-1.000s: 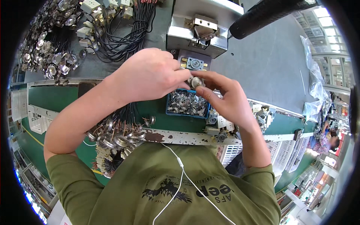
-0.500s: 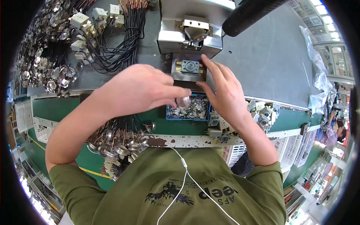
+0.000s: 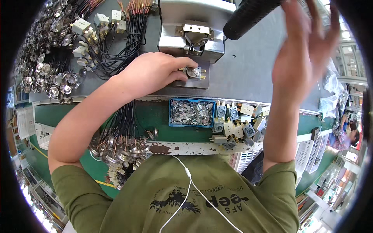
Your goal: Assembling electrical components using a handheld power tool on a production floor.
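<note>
My left hand [image 3: 149, 75] pinches a round silvery metal cap [image 3: 192, 72] between thumb and fingertips. It holds the cap over a small grey block with brass terminals [image 3: 200, 73], which lies on a flat metal plate [image 3: 200, 84]. The fingers partly hide the block, and I cannot tell whether the cap is seated. Just behind the plate stands a metal press fixture [image 3: 213, 46]. My right hand [image 3: 297, 58] is raised at the right, its fingers spread and blurred, near the thick black lever [image 3: 252, 17] and holding nothing.
A blue tray [image 3: 169, 113] of small metal clips sits near the bench edge. Right of it lie several white and grey terminal blocks [image 3: 238, 130]. Bundled black wires [image 3: 132, 48] and piled metal caps [image 3: 54, 77] cover the left; more wired caps [image 3: 124, 153] hang in front.
My left hand has carried the cap up and away from the clip tray onto the block. My right hand has left the plate's side and swung up and right toward the lever.
</note>
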`<act>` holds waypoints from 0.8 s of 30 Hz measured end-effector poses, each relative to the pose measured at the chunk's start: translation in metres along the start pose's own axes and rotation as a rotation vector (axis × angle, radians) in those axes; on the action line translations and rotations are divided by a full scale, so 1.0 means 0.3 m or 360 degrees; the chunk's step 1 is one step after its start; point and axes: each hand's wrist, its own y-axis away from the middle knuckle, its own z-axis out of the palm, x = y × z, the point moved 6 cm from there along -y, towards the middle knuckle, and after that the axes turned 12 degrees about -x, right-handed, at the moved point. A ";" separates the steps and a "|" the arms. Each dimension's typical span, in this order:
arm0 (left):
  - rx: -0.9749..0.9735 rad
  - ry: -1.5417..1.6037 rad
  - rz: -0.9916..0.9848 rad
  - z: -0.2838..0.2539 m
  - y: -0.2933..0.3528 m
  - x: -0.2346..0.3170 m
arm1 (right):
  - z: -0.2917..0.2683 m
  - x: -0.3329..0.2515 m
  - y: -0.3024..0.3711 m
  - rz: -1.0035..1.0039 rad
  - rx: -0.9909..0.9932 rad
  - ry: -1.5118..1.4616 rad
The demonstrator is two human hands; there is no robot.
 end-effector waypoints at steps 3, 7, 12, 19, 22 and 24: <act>0.0061 -0.0054 0.0040 0.013 0.005 0.005 | 0.126 0.024 -0.092 0.0578 -0.0168 -0.0202; 0.0127 -0.0136 0.0032 0.015 0.014 0.009 | 0.130 -0.074 -0.095 0.0250 -0.0095 0.0049; 0.0161 -0.0142 0.0037 0.011 0.022 0.022 | 0.166 -0.081 -0.095 0.0039 0.0121 -0.0135; 0.0201 -0.0160 0.0086 0.028 0.021 0.010 | 0.160 -0.118 -0.105 0.0091 -0.0014 -0.0077; 0.0172 -0.0171 0.0071 0.021 0.020 0.020 | 0.221 -0.073 -0.073 0.0272 0.0094 -0.0336; 0.0059 -0.0163 -0.0025 0.024 0.013 0.019 | 0.217 -0.046 -0.049 0.0430 0.0146 -0.0266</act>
